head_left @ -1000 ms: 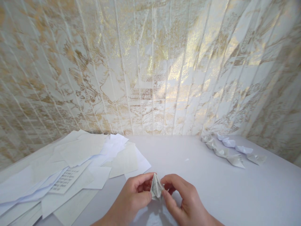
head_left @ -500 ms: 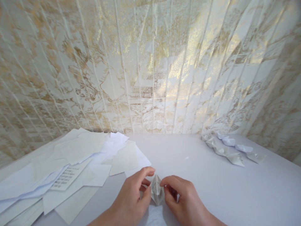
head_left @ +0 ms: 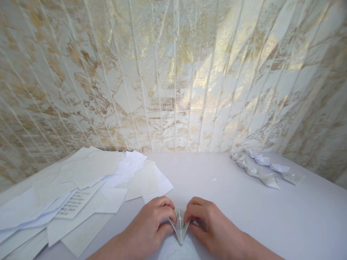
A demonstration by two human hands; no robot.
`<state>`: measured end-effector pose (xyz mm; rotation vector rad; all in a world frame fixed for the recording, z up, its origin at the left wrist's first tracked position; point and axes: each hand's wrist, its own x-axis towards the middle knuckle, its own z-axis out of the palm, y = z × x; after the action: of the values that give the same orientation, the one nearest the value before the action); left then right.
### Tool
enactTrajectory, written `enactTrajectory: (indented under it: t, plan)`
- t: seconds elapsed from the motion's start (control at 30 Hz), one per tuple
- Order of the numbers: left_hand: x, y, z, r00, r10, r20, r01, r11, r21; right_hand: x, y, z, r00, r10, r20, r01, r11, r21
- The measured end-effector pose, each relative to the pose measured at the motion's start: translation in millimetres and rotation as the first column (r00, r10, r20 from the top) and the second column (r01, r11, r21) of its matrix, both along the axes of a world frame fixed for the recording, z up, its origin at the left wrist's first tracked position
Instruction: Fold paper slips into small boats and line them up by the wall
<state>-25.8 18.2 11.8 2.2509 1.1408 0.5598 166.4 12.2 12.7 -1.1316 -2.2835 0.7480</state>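
Note:
A small folded paper boat of greyish paper stands at the bottom middle of the head view, one pointed end toward me. On its left side, my left hand pinches the edge between thumb and fingers. My right hand grips the opposite edge in the same way, its fingertips partly hidden behind the knuckles. Between the two hands the boat's raised middle fold shows. Beneath it lies a pale, slightly crumpled sheet on the table.
Loose paper sheets, one with printed text, lie in an overlapping heap on the left of the white table. Several finished-looking paper boats stand in two rows at the back right. A tiny paper scrap lies mid-table. A patterned curtain hangs behind.
My left fingers have closed onto the boat's left edge, and both hands now grip it. The boat has spread wider and sits slightly lower in view.

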Motion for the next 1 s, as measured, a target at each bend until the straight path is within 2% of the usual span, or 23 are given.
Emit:
enactTrajectory:
  t: [0.13, 0.23, 0.37, 0.53, 0.7, 0.77, 0.83, 0.93, 1.0]
  plan:
    - [1, 2, -2.9, 0.997, -0.042, -0.072, 0.042, 0.999, 0.008, 2, 3, -3.8, 0.996, 0.091, -0.005, -0.091, 0.996, -0.02]
    - [1, 3, -3.9, 0.99, -0.089, -0.109, 0.096, 0.994, 0.052, 2, 4, -6.9, 0.995, 0.101, 0.01, -0.101, 0.994, 0.027]
    - [1, 2, -1.3, 0.984, -0.096, -0.15, 0.113, 0.987, 0.113, 0, 4, -7.0, 0.995, 0.093, 0.043, -0.096, 0.991, 0.093]
    - [-1, 2, -2.1, 0.988, -0.095, -0.121, 0.108, 0.988, 0.107, 0, 6, -5.6, 0.994, 0.087, 0.067, -0.095, 0.986, 0.14]
    - [0, 1, -1.6, 0.996, -0.091, -0.026, 0.092, 0.994, 0.056, 1, 4, -7.7, 0.988, 0.059, 0.14, -0.089, 0.973, 0.215]
    - [2, 1, 0.0, 0.999, -0.03, 0.027, 0.03, 1.0, 0.002, 0, 3, -9.8, 0.987, 0.042, 0.154, -0.081, 0.962, 0.262]
    - [4, 0, -0.7, 0.991, 0.058, 0.123, -0.043, 0.992, -0.118, 0, 3, -12.2, 0.99, 0.019, 0.142, -0.063, 0.947, 0.316]
    - [7, 0, -8.0, 0.912, 0.191, 0.363, -0.046, 0.927, -0.372, -2, 2, -14.4, 0.995, -0.021, 0.097, -0.02, 0.915, 0.402]
    - [10, -1, -13.4, 0.84, 0.294, 0.457, -0.04, 0.872, -0.488, -3, 1, -14.4, 0.997, -0.025, 0.076, -0.012, 0.89, 0.456]
